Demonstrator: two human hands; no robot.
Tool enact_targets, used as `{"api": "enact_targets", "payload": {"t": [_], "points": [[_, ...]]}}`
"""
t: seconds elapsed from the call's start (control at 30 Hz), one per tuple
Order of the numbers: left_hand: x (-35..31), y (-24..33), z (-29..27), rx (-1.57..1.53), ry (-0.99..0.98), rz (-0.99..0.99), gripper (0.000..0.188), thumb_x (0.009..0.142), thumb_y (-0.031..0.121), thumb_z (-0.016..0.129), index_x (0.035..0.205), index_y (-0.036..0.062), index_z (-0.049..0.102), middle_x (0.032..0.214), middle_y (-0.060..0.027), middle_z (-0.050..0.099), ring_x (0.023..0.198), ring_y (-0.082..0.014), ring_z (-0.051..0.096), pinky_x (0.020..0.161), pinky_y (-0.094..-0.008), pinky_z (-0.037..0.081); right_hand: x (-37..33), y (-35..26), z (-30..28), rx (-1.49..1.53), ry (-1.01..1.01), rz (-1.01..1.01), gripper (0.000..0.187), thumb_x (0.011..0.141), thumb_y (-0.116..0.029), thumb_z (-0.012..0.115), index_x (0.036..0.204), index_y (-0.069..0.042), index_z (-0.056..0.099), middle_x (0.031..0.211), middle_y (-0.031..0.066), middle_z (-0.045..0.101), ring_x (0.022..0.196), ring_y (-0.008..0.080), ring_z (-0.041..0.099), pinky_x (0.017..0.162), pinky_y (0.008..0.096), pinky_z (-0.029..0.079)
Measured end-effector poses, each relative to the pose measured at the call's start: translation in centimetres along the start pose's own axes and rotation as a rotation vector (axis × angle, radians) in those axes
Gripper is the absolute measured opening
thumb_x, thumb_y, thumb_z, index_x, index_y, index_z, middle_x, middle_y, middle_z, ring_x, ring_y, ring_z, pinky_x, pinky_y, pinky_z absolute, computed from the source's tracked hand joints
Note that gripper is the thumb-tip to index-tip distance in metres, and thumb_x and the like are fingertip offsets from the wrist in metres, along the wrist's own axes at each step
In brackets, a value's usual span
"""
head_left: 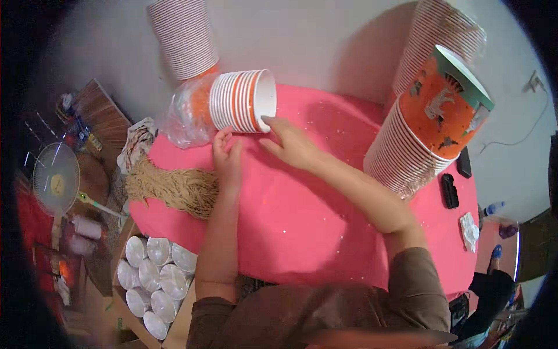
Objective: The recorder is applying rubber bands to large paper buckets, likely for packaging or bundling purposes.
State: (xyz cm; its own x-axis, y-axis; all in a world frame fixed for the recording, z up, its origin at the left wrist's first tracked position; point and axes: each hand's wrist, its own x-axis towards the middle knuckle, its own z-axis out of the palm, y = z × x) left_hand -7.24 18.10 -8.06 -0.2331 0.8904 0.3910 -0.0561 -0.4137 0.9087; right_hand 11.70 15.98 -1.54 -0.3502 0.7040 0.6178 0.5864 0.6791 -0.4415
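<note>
A stack of white-rimmed orange paper buckets [243, 102] lies on its side on the pink-covered table [302, 232], its open mouth turned right and its far left end in a clear plastic bag [187, 116]. My left hand [227, 154] is at the stack's near side, thumb and fingers apart, fingertips at the rims. My right hand [290, 144] reaches to the mouth of the outermost bucket, fingertips at its lower rim and thumb held away. Whether those fingertips touch the rim is hard to tell. Neither hand has closed around anything.
At the right stands a tall bucket stack with an upright orange bucket [444, 107] on top. More stacks [185, 38] lean by the wall. A bundle of tan strands [174, 187] lies left of my forearm. A carton [119, 285] holds several clear cups. Black objects [449, 191] and crumpled tissue [469, 231] lie right.
</note>
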Motion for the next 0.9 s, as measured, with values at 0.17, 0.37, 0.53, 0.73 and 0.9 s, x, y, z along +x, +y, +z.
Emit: {"api": "enact_targets", "payload": {"t": [0.17,0.37,0.53,0.73,0.9], "points": [[0.2,0.7,1.4,0.096,0.029,-0.011,0.058,0.088,0.009,0.059,0.142,0.0019,0.038,0.146,-0.0180,0.037,0.137,-0.0290,0.034,0.111,-0.0392,0.030,2.8,4.5,7.4,0.500,0.008,0.256,0.033,0.089,-0.013,0.063,0.118,0.003,0.059,0.111,0.0216,0.065,0.099,0.0280,0.065,0.086,0.0375,0.050],[0.0,-1.6,1.7,0.131,0.017,0.113,0.072,0.091,0.017,0.058,0.150,0.0020,0.020,0.154,-0.0218,0.020,0.144,-0.0351,0.016,0.117,-0.0441,0.013,-0.7,3.2,5.9,0.260,-0.001,0.214,0.026,0.084,-0.013,0.071,0.109,-0.006,0.068,0.092,0.0179,0.069,0.078,0.0251,0.068,0.070,0.0380,0.053],[-0.2,-2.4,1.3,0.149,0.045,0.090,0.078,0.086,0.015,0.064,0.149,0.0009,0.020,0.155,-0.0218,0.018,0.145,-0.0334,0.013,0.118,-0.0436,0.013,-3.5,1.2,-2.7,0.040,-0.128,0.156,0.022,0.083,-0.017,0.074,0.102,-0.007,0.070,0.084,0.0191,0.067,0.071,0.0282,0.067,0.065,0.0371,0.051],[-3.9,4.4,4.2,-0.070,0.015,-0.080,0.069,0.085,0.013,0.065,0.143,0.0030,0.029,0.146,-0.0161,0.030,0.138,-0.0278,0.024,0.114,-0.0391,0.021,-7.0,-3.3,-11.8,-0.076,-0.158,0.156,0.027,0.083,-0.007,0.067,0.108,-0.001,0.060,0.089,0.0224,0.066,0.080,0.0342,0.066,0.069,0.0382,0.051],[-9.6,7.2,2.8,-0.235,-0.372,-0.236,0.029,0.090,0.004,0.056,0.118,0.0034,0.050,0.111,-0.0030,0.055,0.108,-0.0140,0.051,0.095,-0.0292,0.040,-8.2,-8.2,-13.8,-0.179,-0.309,0.064,0.026,0.078,-0.007,0.064,0.103,-0.004,0.059,0.076,0.0221,0.064,0.076,0.0409,0.064,0.066,0.0497,0.049]]}}
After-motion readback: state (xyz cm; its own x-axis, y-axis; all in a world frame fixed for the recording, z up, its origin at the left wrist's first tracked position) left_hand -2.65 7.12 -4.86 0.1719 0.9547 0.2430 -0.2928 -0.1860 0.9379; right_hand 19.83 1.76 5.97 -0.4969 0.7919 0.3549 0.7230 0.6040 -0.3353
